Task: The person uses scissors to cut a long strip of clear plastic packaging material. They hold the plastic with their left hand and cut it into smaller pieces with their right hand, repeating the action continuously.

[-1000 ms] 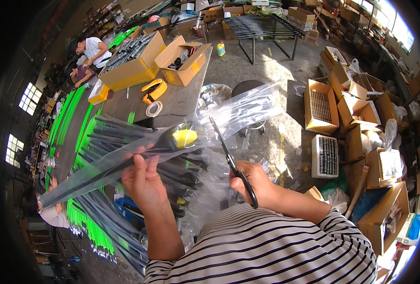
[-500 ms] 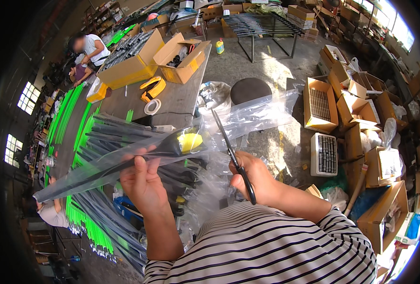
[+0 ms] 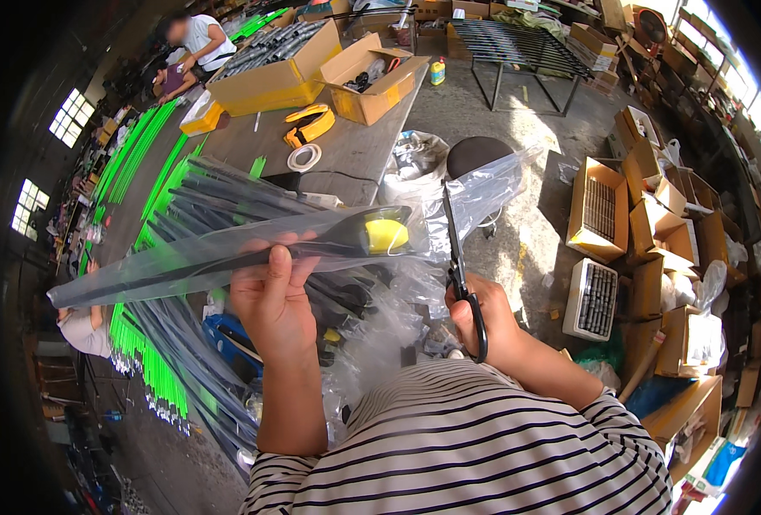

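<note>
My left hand (image 3: pixel 275 305) is closed around a long black rod-like piece (image 3: pixel 337 233) with a wider end bearing a yellow label. A long clear plastic sleeve (image 3: pixel 144 269) encloses the piece and runs on past its labelled end to the right. My right hand (image 3: pixel 494 319) grips black-handled scissors (image 3: pixel 454 245) upright, their blades at the loose part of the sleeve just beyond the label. Whether the blades have closed on the plastic I cannot tell. Below and behind lie several similar sleeved dark pieces (image 3: pixel 226 193).
A table (image 3: pixel 346 159) on the left bears open cartons (image 3: pixel 281 86), a tape roll (image 3: pixel 304 158), a yellow-and-black strap-like item (image 3: pixel 309 126) and green rods (image 3: pixel 131 159). A round stool (image 3: pixel 481 157) and white sack (image 3: pixel 415 163) stand ahead. Cartons (image 3: pixel 599 215) crowd the right; two people work far left.
Both hands and the sleeved piece appear slightly farther right, partly because the whole view has shifted. The scissors now stand more upright, still at the sleeve beyond the label.
</note>
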A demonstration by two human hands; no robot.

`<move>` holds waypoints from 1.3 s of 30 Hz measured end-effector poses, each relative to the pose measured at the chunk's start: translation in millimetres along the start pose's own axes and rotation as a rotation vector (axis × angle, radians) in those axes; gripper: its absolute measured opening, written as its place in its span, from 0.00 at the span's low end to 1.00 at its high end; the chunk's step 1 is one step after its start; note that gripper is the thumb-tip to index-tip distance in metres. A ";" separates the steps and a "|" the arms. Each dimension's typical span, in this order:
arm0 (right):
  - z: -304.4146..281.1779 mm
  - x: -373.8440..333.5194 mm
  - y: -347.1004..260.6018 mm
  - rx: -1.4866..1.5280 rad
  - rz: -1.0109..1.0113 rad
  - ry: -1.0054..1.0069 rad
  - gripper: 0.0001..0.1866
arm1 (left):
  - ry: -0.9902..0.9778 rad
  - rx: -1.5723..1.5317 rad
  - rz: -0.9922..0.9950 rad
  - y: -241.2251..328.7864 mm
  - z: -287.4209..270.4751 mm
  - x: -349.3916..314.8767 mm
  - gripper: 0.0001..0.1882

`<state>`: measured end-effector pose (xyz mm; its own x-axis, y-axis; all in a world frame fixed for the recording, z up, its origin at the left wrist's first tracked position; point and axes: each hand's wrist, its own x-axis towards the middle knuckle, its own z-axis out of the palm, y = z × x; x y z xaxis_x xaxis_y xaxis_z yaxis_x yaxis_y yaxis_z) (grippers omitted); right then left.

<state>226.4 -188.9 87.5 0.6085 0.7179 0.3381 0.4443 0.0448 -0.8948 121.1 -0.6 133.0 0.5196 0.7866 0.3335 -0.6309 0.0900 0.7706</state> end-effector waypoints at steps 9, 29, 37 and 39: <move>10.5 15.5 -2.2 -0.008 0.012 -0.072 0.26 | 0.086 0.029 -0.010 8.0 -17.4 -6.2 0.08; -13.9 -23.8 87.3 0.358 0.508 0.168 0.26 | 0.488 1.937 -0.297 77.0 -363.4 -101.0 0.15; -14.8 -28.6 72.8 0.078 0.492 0.131 0.30 | 0.532 2.163 0.100 95.2 -271.1 -46.3 0.17; -14.7 -37.7 73.4 0.018 0.497 0.129 0.30 | 0.497 1.651 0.188 66.9 -211.7 -11.2 0.13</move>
<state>245.7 -222.9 13.3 0.8203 0.5636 -0.0974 0.0694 -0.2672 -0.9611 -48.9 125.9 65.9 0.1016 0.8384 0.5356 0.7134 -0.4366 0.5481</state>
